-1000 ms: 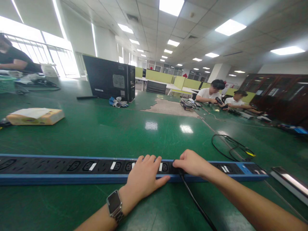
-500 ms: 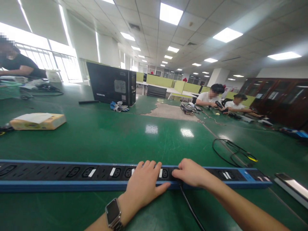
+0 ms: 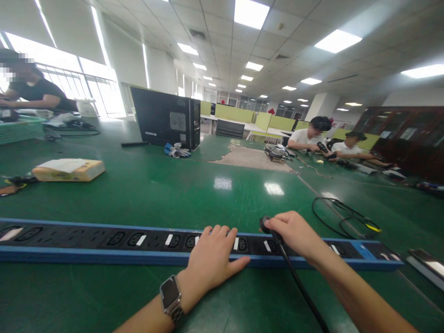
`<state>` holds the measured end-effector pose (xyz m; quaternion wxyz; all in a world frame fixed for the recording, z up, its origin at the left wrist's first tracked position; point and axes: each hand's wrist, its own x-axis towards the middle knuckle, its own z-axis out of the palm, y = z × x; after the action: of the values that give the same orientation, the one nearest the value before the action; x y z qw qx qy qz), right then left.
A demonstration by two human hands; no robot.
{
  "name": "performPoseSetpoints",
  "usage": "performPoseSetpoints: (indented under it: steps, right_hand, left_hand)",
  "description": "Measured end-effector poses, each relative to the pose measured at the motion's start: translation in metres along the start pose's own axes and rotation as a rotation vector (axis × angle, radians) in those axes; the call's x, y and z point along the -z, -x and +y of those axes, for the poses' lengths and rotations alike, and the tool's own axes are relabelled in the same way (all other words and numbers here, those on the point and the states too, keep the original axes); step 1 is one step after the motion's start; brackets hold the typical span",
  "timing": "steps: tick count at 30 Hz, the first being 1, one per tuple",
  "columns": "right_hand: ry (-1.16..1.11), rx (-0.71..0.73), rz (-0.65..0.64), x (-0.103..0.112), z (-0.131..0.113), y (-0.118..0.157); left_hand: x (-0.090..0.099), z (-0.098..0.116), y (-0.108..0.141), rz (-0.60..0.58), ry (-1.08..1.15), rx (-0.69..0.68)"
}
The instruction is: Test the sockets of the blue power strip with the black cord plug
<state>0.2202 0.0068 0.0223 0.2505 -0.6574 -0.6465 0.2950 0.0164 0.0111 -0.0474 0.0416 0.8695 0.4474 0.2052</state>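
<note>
A long blue power strip (image 3: pixel 93 253) with a row of black sockets lies across the green table in front of me. My left hand (image 3: pixel 212 252) rests flat over its middle, fingers spread across the sockets and thumb out to the right; a watch (image 3: pixel 170 292) is on that wrist. Just above the strip, right of centre, my right hand (image 3: pixel 293 231) grips a black power plug (image 3: pixel 265 224). Its thick black cord (image 3: pixel 300 286) runs down toward the bottom edge. Below the plug shows a socket (image 3: pixel 272 246) with a white sticker beside it.
A tissue pack (image 3: pixel 69 170) lies at left, a black computer case (image 3: pixel 166 118) and gloves (image 3: pixel 177 150) farther back. A coiled black cable (image 3: pixel 342 215) is at right, a phone-like slab (image 3: pixel 428 266) past the strip's end. Several people sit around the table.
My right hand has lifted the plug up and off the strip's socket, and the socket now shows. The left hand stays on the strip. The view has shifted slightly.
</note>
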Motion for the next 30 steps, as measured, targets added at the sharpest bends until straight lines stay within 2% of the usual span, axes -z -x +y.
performPoseSetpoints:
  steps: [3,6,8,11,14,19,23,26,30]
  right_hand:
    - [-0.021,0.085,0.000,0.003,-0.011,0.003]
    - [-0.052,0.210,-0.082,-0.011,-0.019,0.006]
    - [-0.073,0.269,-0.078,-0.023,-0.024,0.009]
    - [-0.004,0.351,0.008,-0.035,-0.028,0.019]
    - [0.121,0.428,0.087,-0.044,-0.027,0.035]
    - [0.244,0.488,0.200,-0.071,-0.011,0.063]
    - [0.459,0.485,0.321,-0.096,-0.005,0.070]
    - [0.429,0.479,0.244,-0.109,-0.004,0.077]
    - [0.054,0.312,-0.061,-0.104,0.009,0.113]
  left_hand:
    - [0.009,0.011,0.004,0.082,0.208,0.015]
    - [0.017,0.028,0.005,0.018,0.647,0.110]
    - [0.020,0.035,0.003,-0.025,0.947,0.263]
    - [0.025,0.036,-0.002,-0.003,1.233,0.516]
    - [0.032,0.029,-0.004,0.038,1.377,0.606]
    - [0.046,0.027,-0.005,0.125,1.496,0.621]
    - [0.050,0.036,0.000,0.154,1.467,0.595]
    - [0.052,0.038,0.004,0.247,1.484,0.623]
    - [0.066,0.023,0.003,0.413,1.738,0.703]
